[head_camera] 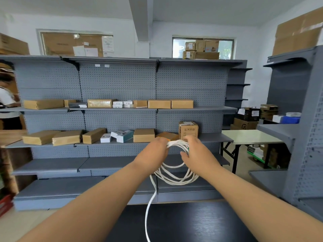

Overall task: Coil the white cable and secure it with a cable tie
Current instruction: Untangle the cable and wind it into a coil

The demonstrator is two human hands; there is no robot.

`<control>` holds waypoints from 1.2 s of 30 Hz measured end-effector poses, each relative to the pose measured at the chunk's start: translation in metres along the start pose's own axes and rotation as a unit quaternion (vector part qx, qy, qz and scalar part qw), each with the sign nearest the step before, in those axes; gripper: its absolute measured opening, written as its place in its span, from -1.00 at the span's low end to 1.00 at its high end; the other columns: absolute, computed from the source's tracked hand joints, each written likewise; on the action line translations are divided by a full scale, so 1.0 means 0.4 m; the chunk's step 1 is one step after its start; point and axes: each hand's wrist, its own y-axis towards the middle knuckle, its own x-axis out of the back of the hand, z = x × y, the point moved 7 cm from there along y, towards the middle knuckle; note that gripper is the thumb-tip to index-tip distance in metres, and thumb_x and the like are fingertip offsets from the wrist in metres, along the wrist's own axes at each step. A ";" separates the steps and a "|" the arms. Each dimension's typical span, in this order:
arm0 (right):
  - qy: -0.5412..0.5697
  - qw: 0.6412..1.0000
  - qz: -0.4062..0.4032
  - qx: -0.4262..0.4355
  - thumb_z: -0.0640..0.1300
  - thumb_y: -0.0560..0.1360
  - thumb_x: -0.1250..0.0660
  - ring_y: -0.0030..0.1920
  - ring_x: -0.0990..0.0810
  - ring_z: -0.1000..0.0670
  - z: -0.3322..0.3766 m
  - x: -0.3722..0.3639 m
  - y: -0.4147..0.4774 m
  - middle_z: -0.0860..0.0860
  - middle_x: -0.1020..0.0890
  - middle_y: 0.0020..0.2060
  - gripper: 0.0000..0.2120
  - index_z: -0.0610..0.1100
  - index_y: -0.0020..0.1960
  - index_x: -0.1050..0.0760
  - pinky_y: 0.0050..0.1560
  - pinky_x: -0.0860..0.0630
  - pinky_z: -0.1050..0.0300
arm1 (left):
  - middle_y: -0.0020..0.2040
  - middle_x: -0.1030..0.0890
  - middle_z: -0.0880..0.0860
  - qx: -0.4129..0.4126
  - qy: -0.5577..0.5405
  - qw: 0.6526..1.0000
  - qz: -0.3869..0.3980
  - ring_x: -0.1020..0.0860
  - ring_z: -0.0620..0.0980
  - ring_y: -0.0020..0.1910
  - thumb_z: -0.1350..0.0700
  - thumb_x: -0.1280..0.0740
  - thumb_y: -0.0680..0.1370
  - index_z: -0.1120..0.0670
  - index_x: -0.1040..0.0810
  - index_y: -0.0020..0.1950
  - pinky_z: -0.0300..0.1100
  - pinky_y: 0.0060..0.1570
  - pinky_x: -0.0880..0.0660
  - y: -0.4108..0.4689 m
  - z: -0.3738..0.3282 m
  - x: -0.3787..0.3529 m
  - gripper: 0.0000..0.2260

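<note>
Across the far wall, grey pegboard shelving [120, 81], several tiers high; carries rows of flat brown cartons [43, 104] and a few small white boxes [120, 104] on the two middle tiers. At the right edge, a second grey shelf unit [297, 102] seen side-on, with a blue bin [291, 119] on one tier and large cartons on top. Along the bottom of the view, a dark wood-grain tabletop [192, 224]. Right of centre, a pale folding table [248, 136] on black legs, with stacked cartons on the floor behind it. At the far left edge, part of another person [7, 102] in a white top.

On the lower stocked tier, one upright cardboard box [188, 130], directly behind the hands.

Held up in mid-air before the shelving, above the dark tabletop: the white cable [174, 179], gathered into several loose loops. Hangs from both hands; loops bunched together at the top, spreading out below. From the left side of the coil, one loose tail drops down over the tabletop and out of the bottom of the view.

Left hand [153, 152]: fingers curled round the bunched top of the coil, back of the hand toward the camera. Right hand [197, 152]: just beside it, fingers curled over the same bunch, thumb underneath, clamping the strands.
</note>
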 end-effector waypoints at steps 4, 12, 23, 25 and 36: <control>-0.051 0.997 0.039 0.045 -0.07 0.60 -0.16 0.10 -0.51 -0.16 0.024 0.000 -0.002 -0.14 -0.50 0.17 -0.68 -0.16 0.31 -0.27 0.02 -0.46 -0.02 | 0.03 -0.49 0.16 -0.033 0.071 0.996 0.031 -0.50 0.10 -0.10 0.20 -0.15 0.59 0.24 -0.45 0.07 -0.17 -0.20 -0.31 0.008 -0.041 -0.010 -0.85; -0.040 0.999 0.021 0.009 -0.07 0.64 -0.03 -0.18 -0.45 -0.08 -0.028 0.008 -0.007 -0.08 -0.46 -0.17 -0.76 -0.22 0.09 -0.35 -0.23 -0.32 0.08 | -0.31 -0.41 -0.04 0.085 -0.115 0.990 -0.014 -0.40 -0.07 -0.33 0.15 -0.33 0.49 0.04 -0.31 -0.25 -0.23 -0.41 -0.25 -0.033 -0.014 -0.008 -0.79; 0.088 0.994 0.000 -0.068 -0.05 0.61 -0.10 -0.07 -0.61 -0.15 -0.073 0.003 -0.030 -0.15 -0.60 -0.07 -0.78 -0.19 0.07 -0.39 -0.09 -0.55 -0.04 | -0.28 -0.43 0.01 0.132 -0.185 0.971 -0.081 -0.45 -0.03 -0.38 0.17 -0.15 0.59 0.11 -0.34 -0.09 -0.36 -0.54 -0.33 -0.066 -0.023 -0.041 -0.93; 0.066 0.997 0.004 -0.045 -0.08 0.60 -0.12 -0.07 -0.58 -0.15 -0.056 0.011 -0.030 -0.12 -0.58 -0.09 -0.83 -0.19 0.04 -0.37 -0.10 -0.51 0.00 | -0.29 -0.42 0.03 0.106 -0.114 0.984 -0.081 -0.44 0.06 -0.31 0.20 -0.11 0.60 0.12 -0.32 -0.11 -0.17 -0.37 -0.34 -0.060 -0.029 -0.032 -0.91; -0.017 0.996 0.069 0.051 -0.12 0.58 -0.19 -0.11 -0.50 -0.11 0.045 -0.029 -0.027 -0.12 -0.50 0.00 -0.67 -0.14 0.30 -0.22 -0.20 -0.38 0.05 | 0.04 -0.45 0.19 -0.024 0.132 0.991 0.027 -0.54 0.22 -0.04 0.38 -0.12 0.54 0.21 -0.39 0.13 -0.04 -0.22 -0.34 -0.027 -0.026 -0.005 -0.79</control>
